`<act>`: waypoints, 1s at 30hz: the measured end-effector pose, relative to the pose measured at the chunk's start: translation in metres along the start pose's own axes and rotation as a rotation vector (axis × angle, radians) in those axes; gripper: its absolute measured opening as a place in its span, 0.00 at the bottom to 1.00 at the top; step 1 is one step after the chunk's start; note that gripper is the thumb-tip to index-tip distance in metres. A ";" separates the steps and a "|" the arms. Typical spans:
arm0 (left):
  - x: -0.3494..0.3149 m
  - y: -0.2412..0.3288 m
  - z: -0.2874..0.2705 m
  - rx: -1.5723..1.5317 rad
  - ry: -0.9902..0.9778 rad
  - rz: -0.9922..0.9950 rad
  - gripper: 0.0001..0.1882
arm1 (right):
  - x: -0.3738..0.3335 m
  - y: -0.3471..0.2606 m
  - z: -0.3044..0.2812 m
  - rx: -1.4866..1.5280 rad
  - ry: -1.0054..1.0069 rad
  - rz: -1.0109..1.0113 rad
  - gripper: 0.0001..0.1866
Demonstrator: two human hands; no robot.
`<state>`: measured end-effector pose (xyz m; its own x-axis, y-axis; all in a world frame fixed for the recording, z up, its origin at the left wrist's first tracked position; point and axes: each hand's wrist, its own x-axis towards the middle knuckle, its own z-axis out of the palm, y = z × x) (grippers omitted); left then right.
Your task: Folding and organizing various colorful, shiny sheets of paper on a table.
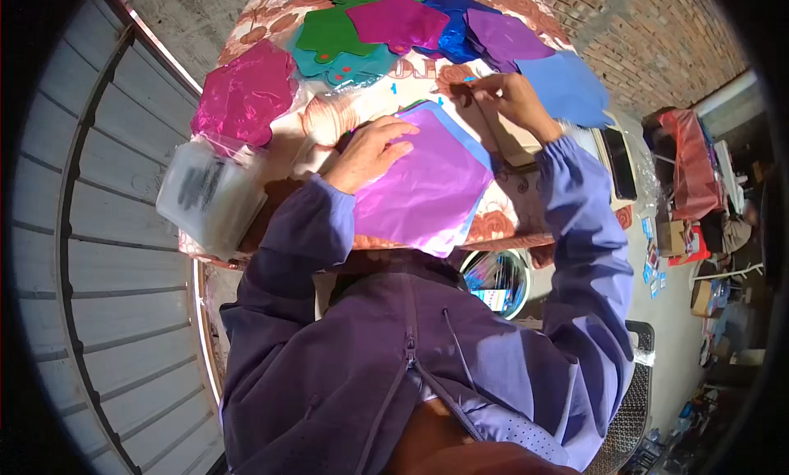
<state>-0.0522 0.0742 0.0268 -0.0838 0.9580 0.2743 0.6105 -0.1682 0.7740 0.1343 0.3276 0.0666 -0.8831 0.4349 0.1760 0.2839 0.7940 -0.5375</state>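
My left hand [374,152] lies over the upper left edge of a stack of shiny purple sheets [423,183], thumb apart from the fingers. A blue sheet [470,140] peeks out along the stack's right side. Beyond the stack's upper right corner, my right hand [516,101] is raised over the table with thumb and forefinger pinched. At its fingertips shows a small blue piece [469,80], too small to name. Similar small blue bits [393,88] lie on the patterned tablecloth [329,113] nearby.
Magenta [245,93], green [329,35], violet [505,38] and light blue [563,87] foil sheets ring the table's far side. A clear plastic box [201,195] sits left, a dark phone-like object [619,163] right. Below the front edge stands a bin [503,282].
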 end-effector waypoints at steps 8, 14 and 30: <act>0.052 0.021 -0.026 0.235 -0.124 0.128 0.19 | 0.121 0.075 0.049 -0.453 0.209 -0.070 0.13; 0.156 -0.064 -0.027 0.601 -0.074 -0.008 0.29 | 0.139 0.080 0.061 -0.712 0.140 -0.276 0.08; 0.201 -0.096 -0.039 0.724 -0.124 -0.391 0.31 | 0.093 0.099 0.030 -0.390 0.116 -0.201 0.05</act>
<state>-0.1578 0.2735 0.0299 -0.3337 0.9420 -0.0357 0.9145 0.3327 0.2301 0.0687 0.4339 0.0049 -0.8935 0.2827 0.3488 0.2502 0.9586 -0.1359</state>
